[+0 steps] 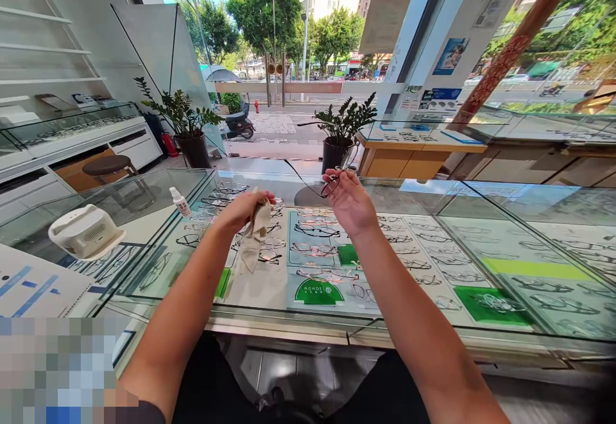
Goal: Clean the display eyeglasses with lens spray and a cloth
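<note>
My right hand (350,199) is raised above the glass counter (505,219) and pinches a pair of thin dark-framed glasses (317,183), one temple sticking out to the upper left. My left hand (243,209) is closed on a beige cleaning cloth (255,238) that hangs down from the fingers. The two hands are apart, the cloth to the left of the glasses. Under the glass lie rows of spectacle frames (315,251) on trays.
A small white spray bottle (180,201) stands on the counter left of my left hand. A white box-shaped device (85,231) sits at the far left, papers (33,286) before it. Two potted plants (339,132) stand beyond the counter. More display cases (423,145) lie to the right.
</note>
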